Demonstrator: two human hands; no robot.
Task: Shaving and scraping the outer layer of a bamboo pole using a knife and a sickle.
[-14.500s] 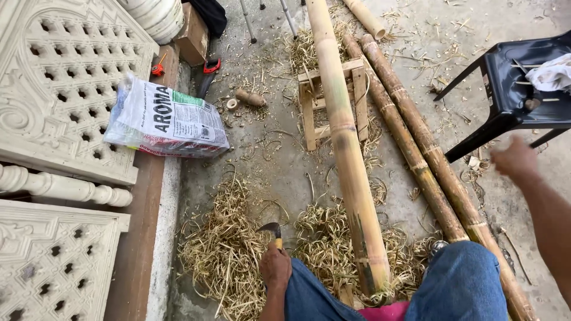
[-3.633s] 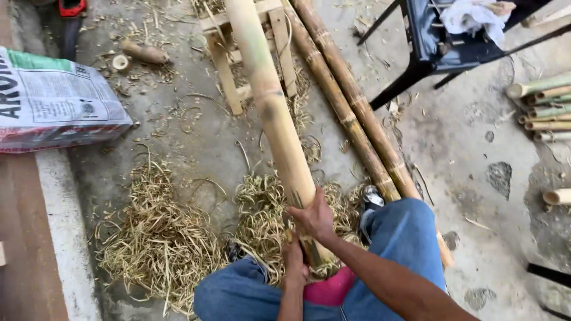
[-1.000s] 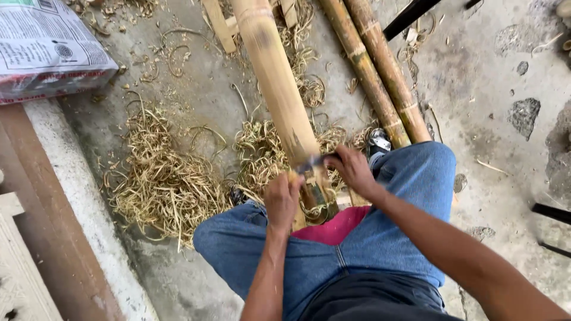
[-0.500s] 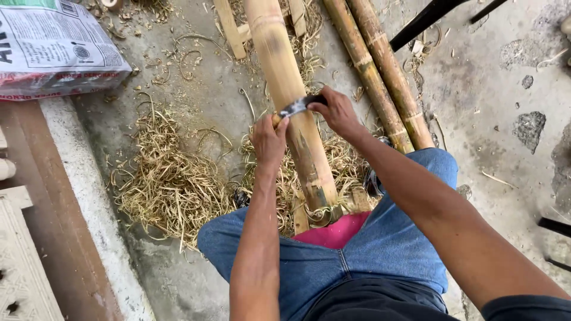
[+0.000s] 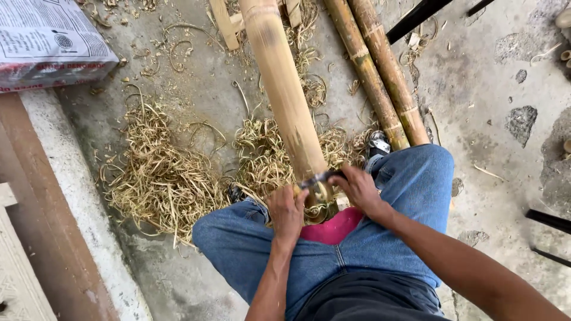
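- The left hand (image 5: 286,209) and right hand (image 5: 358,188) each grip one end of a dark two-handled blade (image 5: 318,178), fingers wrapped tight.
- The blade lies across the near end of a thick bamboo pole (image 5: 284,89), touching its upper surface.
- The pole runs away from the person, its near end between the knees in blue jeans (image 5: 410,184).
- Piles of pale shavings (image 5: 160,178) lie on the concrete floor (image 5: 493,77) on both sides of the pole.
- Two thinner bamboo poles (image 5: 380,71) lie just to the right.
- A printed sack (image 5: 47,44) lies at upper left.
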